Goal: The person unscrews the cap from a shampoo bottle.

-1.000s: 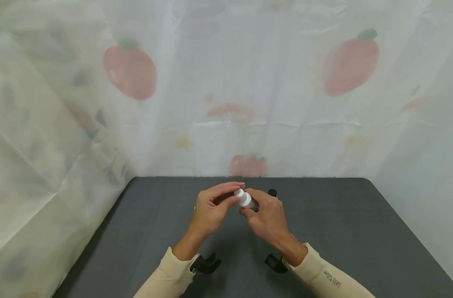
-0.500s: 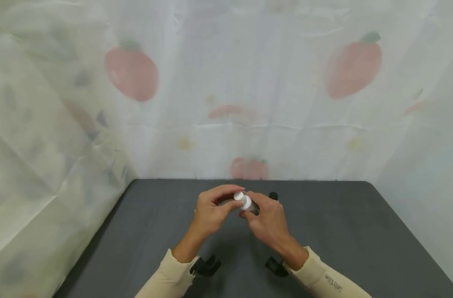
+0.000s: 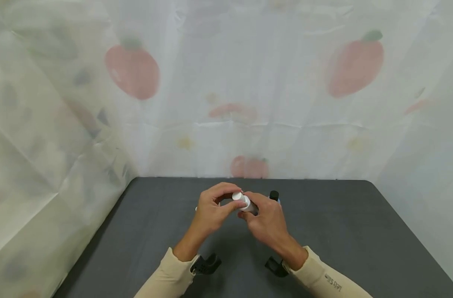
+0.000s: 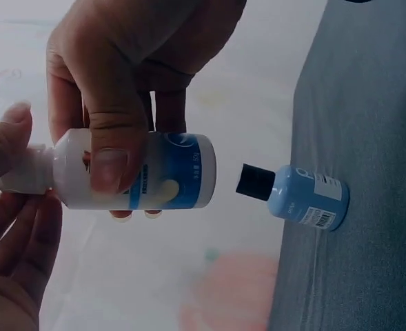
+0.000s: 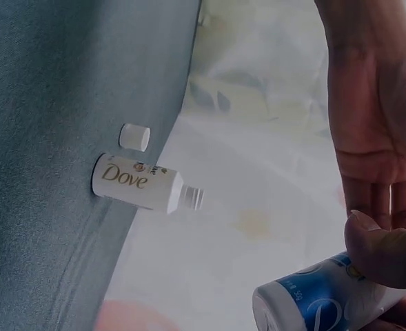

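Note:
Between both hands, a small white bottle [image 4: 171, 169] with a blue label band is held in the air, cap end up. My left hand [image 3: 210, 210] pinches its white cap [image 4: 30, 169] with thumb and fingers. The body is gripped by my right hand [image 3: 268, 217], thumb [image 4: 112, 165] across the label. In the right wrist view the bottle's lower end shows, the label partly covered. Behind the right hand a blue bottle [image 4: 309, 196] with a black cap [image 4: 256, 181] stands on the table.
A white Dove bottle [image 5: 137, 181] stands uncapped on the dark table [image 3: 341, 240], a loose white cap [image 5: 134, 137] beside it; in the head view the left hand hides that bottle. A fruit-print curtain [image 3: 286, 82] hangs behind the table and along the left side.
The left thumb and fingers have closed in around the cap, the thumb now lower along it. The cap end has shifted slightly left. The right hand keeps its grip on the bottle.

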Action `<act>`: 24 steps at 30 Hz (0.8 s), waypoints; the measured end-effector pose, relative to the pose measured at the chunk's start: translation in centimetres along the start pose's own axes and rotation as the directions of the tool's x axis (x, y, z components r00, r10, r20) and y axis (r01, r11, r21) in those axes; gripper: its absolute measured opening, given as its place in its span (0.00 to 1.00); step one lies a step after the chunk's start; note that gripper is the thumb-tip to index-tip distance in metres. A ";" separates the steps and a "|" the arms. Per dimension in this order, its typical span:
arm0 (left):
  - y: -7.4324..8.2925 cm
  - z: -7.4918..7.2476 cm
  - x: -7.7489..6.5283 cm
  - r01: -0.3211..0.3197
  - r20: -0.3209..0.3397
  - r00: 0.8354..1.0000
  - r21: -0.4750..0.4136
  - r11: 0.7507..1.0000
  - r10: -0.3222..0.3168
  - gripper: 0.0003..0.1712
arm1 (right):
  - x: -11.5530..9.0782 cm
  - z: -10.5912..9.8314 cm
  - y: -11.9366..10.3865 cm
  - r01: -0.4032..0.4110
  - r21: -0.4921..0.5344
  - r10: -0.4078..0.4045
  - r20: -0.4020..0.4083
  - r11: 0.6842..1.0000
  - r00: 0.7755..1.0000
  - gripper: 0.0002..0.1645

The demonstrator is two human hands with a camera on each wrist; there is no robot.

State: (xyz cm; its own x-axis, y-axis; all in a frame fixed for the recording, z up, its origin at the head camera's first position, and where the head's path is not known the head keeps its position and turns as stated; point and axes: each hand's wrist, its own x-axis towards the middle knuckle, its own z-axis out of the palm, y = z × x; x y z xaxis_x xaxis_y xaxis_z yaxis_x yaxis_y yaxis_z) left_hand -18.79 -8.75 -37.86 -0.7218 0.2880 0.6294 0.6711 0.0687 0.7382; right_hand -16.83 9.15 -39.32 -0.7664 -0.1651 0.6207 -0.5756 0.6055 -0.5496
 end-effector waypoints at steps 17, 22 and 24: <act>-0.4 -0.1 0.3 -0.120 0.017 0.993 -0.013 0.993 0.120 0.17 | 0.2 -0.1 -0.1 0.008 0.003 -0.008 -0.005 1.000 1.000 0.25; -0.2 -0.2 0.2 -0.131 0.110 0.985 -0.035 0.991 0.134 0.21 | 0.2 -0.4 -0.2 -0.012 0.006 0.012 -0.001 1.000 1.000 0.27; 0.0 -0.2 0.1 -0.129 0.134 0.983 -0.005 0.992 0.129 0.21 | 0.2 -0.5 -0.3 -0.023 0.007 0.023 0.001 1.000 1.000 0.28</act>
State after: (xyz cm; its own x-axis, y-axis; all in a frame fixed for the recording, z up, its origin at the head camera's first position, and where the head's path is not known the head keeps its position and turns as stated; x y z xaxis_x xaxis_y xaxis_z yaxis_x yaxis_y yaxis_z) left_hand -18.93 -8.94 -37.76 -0.6001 0.4197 0.6809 0.7579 0.0260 0.6519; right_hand -16.69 9.34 -38.78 -0.7799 -0.1523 0.6072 -0.5598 0.6037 -0.5676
